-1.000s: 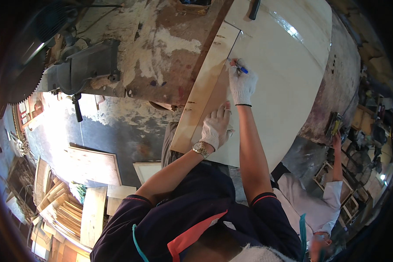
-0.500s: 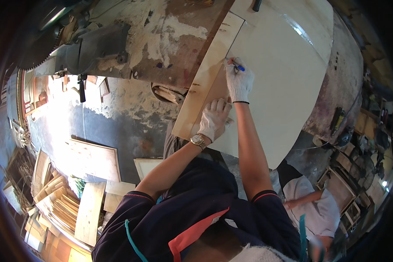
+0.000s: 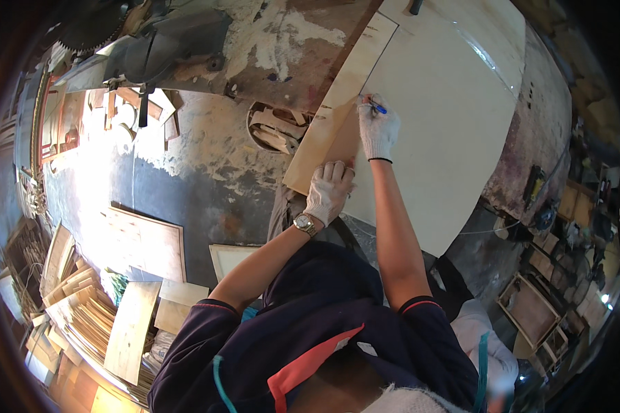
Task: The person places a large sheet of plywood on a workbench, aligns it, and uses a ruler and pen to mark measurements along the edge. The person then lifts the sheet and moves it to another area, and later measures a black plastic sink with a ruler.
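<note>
Dusty workshop floor (image 3: 176,186) spreads to the left of the pale panel (image 3: 448,138), which lies on a stained bench (image 3: 310,27). Nearest me, at the panel's near left corner, rests my left hand (image 3: 329,187), white-gloved, a metal watch (image 3: 304,222) at its wrist; its fingers are bent and side by side, and over my feed I cannot tell whether they grip or only press. Farther up the panel, my gloved right hand (image 3: 379,129) has its fingers clamped on a blue pen (image 3: 380,108), where a dark line (image 3: 381,58) runs toward the panel's far end. Beyond, a dark handle (image 3: 416,7) sits on that end; a toothed saw blade (image 3: 93,31) stands well off to the panel's left.
</note>
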The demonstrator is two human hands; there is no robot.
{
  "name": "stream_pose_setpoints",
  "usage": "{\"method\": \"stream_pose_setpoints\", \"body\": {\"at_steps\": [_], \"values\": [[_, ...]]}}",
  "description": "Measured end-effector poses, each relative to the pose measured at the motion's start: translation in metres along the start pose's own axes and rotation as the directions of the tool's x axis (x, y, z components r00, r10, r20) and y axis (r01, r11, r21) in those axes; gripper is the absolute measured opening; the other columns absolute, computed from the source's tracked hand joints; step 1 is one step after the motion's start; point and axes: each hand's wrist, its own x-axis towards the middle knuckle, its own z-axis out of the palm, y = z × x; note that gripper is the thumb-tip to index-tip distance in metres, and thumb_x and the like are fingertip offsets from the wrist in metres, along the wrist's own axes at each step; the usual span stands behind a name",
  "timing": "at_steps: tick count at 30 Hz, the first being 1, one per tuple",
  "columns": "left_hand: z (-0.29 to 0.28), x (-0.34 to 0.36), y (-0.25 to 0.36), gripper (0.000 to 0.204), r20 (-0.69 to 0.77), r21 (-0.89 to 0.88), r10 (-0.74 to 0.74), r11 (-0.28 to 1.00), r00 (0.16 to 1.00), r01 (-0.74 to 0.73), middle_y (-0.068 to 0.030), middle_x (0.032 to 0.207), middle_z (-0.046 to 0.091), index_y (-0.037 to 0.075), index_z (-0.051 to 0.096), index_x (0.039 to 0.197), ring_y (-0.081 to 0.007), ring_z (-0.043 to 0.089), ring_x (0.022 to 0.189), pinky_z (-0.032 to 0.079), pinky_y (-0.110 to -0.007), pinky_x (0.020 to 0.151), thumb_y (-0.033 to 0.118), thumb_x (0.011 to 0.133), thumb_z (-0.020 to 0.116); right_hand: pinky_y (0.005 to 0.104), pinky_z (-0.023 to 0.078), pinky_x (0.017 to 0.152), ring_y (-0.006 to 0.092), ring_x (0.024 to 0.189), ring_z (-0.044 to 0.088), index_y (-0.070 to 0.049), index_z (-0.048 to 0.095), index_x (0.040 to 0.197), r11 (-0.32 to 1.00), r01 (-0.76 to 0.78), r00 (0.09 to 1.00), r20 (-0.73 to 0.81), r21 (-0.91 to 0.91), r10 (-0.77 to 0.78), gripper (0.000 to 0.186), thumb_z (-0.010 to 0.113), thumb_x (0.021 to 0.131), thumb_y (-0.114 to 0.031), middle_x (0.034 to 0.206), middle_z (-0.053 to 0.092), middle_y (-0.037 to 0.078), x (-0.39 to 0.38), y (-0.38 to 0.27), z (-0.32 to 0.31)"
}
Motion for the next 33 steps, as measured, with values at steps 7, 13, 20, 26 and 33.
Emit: {"method": "stream_pose_setpoints", "body": {"at_steps": [7,13,20,26,33], "values": [[-0.003,-0.034,-0.002,0.033,-0.022,0.064,-0.056,0.996,0.998,0.057,-0.0119,0.108,0.06,0.008,0.064,0.108,-0.0304,0.058,0.105,0.047,-0.043,0.086,0.026,0.082,0.073,0.0259,0.051,0.072,0.0148,0.076,0.064,0.006,0.064,0.087,0.836,0.201,0.98,0.091,-0.51,-0.18,0.01,0.07,0.091,-0.001,0.083,0.065,0.006,-0.042,-0.01,0.007],[-0.006,-0.058,-0.003,0.029,-0.012,0.116,-0.073,0.991,0.997,0.074,-0.0106,0.102,0.057,0.009,0.064,0.108,-0.0289,0.057,0.1,0.045,-0.043,0.083,0.023,0.084,0.071,0.0351,0.05,0.067,0.0206,0.069,0.062,0.001,0.063,0.087,0.66,0.334,0.942,0.211,-0.673,-0.262,0.017,0.071,0.091,-0.013,0.077,0.065,0.012,-0.053,0.008,-0.011],[-0.013,-0.077,-0.003,0.035,-0.007,0.133,-0.101,0.986,0.995,0.101,-0.0131,0.111,0.057,0.007,0.063,0.114,-0.0311,0.057,0.105,0.044,-0.044,0.088,0.026,0.085,0.069,0.0358,0.048,0.065,0.0267,0.066,0.061,-0.001,0.063,0.085,0.519,0.415,0.904,0.272,-0.747,-0.33,0.02,0.069,0.094,-0.018,0.074,0.065,0.013,-0.078,0.011,-0.014],[-0.015,-0.084,-0.009,0.047,-0.032,0.108,-0.062,0.992,0.998,0.065,-0.015,0.115,0.056,0.007,0.063,0.123,-0.0329,0.055,0.108,0.044,-0.046,0.089,0.032,0.085,0.074,0.0282,0.049,0.067,0.0147,0.069,0.057,0.005,0.057,0.082,0.915,0.165,0.984,0.125,-0.367,-0.128,0.018,0.067,0.094,-0.004,0.075,0.061,0.007,-0.106,0.013,-0.008],[-0.009,-0.086,-0.015,0.051,-0.06,0.076,-0.029,0.997,0.998,0.034,-0.0153,0.116,0.056,0.007,0.063,0.121,-0.0341,0.055,0.108,0.044,-0.046,0.09,0.032,0.079,0.078,0.0267,0.05,0.069,0.0138,0.076,0.058,0.01,0.055,0.084,0.991,-0.123,0.991,0.062,0.045,0.12,0.011,0.061,0.094,0.007,0.08,0.059,0.006,-0.14,0.0,-0.002]]}}
